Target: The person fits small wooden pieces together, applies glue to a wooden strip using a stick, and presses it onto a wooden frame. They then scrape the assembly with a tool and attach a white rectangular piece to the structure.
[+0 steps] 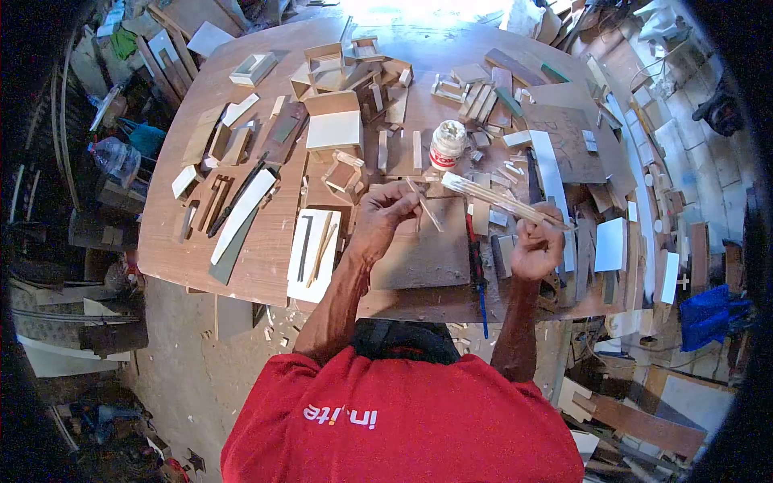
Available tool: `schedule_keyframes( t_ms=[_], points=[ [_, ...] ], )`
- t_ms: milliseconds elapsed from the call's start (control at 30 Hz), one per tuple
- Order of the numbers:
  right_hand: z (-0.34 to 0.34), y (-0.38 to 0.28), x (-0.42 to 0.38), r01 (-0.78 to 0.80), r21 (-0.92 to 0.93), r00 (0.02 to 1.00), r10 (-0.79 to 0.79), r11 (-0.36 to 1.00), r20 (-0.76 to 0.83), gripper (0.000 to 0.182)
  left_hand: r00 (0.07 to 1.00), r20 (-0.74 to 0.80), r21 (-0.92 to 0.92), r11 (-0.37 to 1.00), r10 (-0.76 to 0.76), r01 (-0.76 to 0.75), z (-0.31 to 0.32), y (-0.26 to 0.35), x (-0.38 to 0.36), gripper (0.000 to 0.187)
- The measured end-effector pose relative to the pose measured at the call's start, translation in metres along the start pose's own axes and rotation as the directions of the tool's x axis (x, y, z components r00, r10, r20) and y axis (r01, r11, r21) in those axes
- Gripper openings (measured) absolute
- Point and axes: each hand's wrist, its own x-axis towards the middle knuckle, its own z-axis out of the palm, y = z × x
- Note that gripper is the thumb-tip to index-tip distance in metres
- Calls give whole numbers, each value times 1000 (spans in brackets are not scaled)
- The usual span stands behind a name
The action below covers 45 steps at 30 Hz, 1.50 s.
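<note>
My left hand (390, 211) is closed in a pinch on a thin wooden stick (427, 208), which slants down to the right from my fingertips. In my right hand (538, 248), fingers closed, is a longer light wooden strip (493, 196) with pale ridges along it and whitish stuff at its far end. That far end points toward an uncapped glue jar (448, 146) with a red and white label, its mouth crusted white. Below both hands, a brown board (420, 259) lies at the table's near edge.
Small wooden box-like pieces (334, 125) crowd the back of the table (266, 201). At left, a white board (299, 278) carries a dark hex key (305, 245) and thin sticks. A red-and-blue screwdriver (477, 270) lies near the front edge. Offcuts and white panels (610, 245) cover the right side.
</note>
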Motion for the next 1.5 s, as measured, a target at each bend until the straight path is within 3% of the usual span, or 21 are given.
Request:
schedule_keyframes(
  t_ms=[67, 100, 167, 267, 300, 333, 400, 433, 600, 700, 933, 1133, 1200, 1267, 1333, 1467, 1500],
  points=[
    [9, -3, -7, 153, -189, 988, -152, 970, 22, 26, 999, -26, 31, 999, 30, -29, 0, 2, 2, 10],
    [7, -3, -10, 152, -190, 988, -151, 970, 20, 26, 997, -50, 61, 996, 61, -58, 0, 3, 2, 11],
    [7, -5, -13, 283, -428, 959, -258, 858, 118, 28, 995, -78, 78, 996, 59, -53, 3, 8, 2, 11],
    [21, -14, -25, 231, -508, 973, -184, 830, 140, 24, 992, -115, 75, 996, 60, -51, -1, 5, 6, 10],
    [20, -16, -29, 279, -625, 960, -211, 729, 181, 23, 991, -122, 55, 997, 58, -52, -4, 3, 7, 10],
    [17, -18, -29, 278, -625, 961, -210, 730, 181, 23, 991, -123, 55, 997, 58, -52, -6, 1, 7, 10],
    [13, -20, -30, 354, -709, 930, -152, 610, 334, 22, 986, -136, 112, 990, 98, -83, -6, 3, 6, 9],
    [14, -24, -37, 284, -760, 954, -91, 585, 286, 22, 986, -137, 113, 990, 99, -84, -5, 4, 6, 9],
    [45, -37, -46, 328, -772, 931, -48, 544, 362, 23, 957, -232, 239, 964, 174, -118, 6, 11, 3, 14],
    [59, -38, -54, 477, -791, 863, -35, 384, 504, 23, 936, -289, 238, 962, 202, -135, 12, 8, 2, 14],
    [61, -23, -68, 581, -755, 798, -31, 305, 601, 26, 941, -290, 231, 967, 174, -107, 11, 4, 3, 14],
    [52, -10, -80, 563, -764, 805, -1, 315, 593, 29, 928, -326, 270, 958, 181, -93, 12, -3, 5, 12],
    [46, -9, -85, 624, -724, 758, -1, 293, 653, 30, 912, -376, 218, 972, 166, -88, 9, -8, 7, 12],
    [40, -14, -90, 634, -726, 754, -3, 267, 657, 28, 913, -369, 214, 972, 173, -97, 3, -8, 6, 12],
    [33, -29, -89, 606, -753, 760, 94, 257, 643, 19, 914, -365, 208, 972, 177, -105, -1, -6, 5, 13],
    [32, -35, -77, 529, -779, 836, -50, 335, 546, 21, 951, -268, 165, 980, 155, -113, -9, -4, 2, 11],
    [26, -37, -72, 553, -794, 828, -63, 254, 557, 21, 969, -197, 131, 984, 147, -122, -11, -5, 2, 11]
  ],
)
